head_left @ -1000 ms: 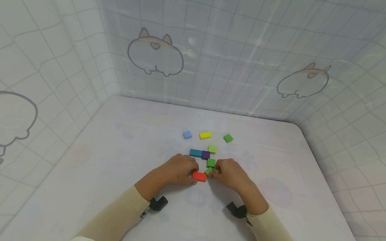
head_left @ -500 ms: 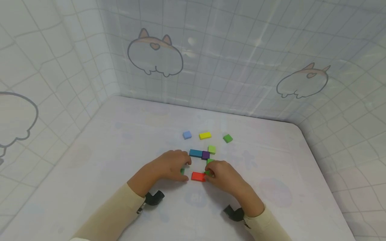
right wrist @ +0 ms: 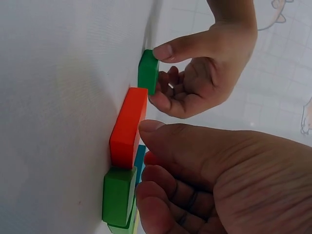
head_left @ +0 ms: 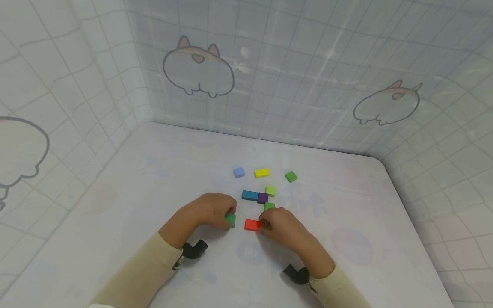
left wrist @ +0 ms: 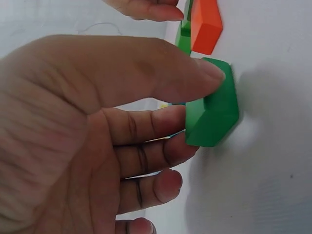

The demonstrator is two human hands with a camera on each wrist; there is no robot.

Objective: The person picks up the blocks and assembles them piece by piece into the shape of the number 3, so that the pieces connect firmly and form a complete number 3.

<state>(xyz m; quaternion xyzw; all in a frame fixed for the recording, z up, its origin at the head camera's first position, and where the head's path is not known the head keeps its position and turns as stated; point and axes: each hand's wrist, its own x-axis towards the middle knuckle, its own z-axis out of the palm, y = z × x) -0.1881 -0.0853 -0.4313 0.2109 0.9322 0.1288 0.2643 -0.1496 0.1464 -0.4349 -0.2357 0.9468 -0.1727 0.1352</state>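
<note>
Low in the frame, beige sleeves (head_left: 135, 273) end beside bent black fittings (head_left: 195, 250); left hand (head_left: 213, 209) and right hand (head_left: 285, 227) are bare.

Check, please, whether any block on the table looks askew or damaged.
The far-right green block looks askew: it sits apart, turned cornerwise, while the purple block lines up with the teal block. I see no damage.

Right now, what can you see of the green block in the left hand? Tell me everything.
The green block is a plain bluish green, with flat faces and distinct edges. It looks smooth and solid; whether wood or plastic, I cannot tell. The left hand pinches it, its fingers touching it and hiding part of it. It is low over the pale surface; whether it rests there is unclear. In the head view it is left of the red block, with a gap between.
</note>
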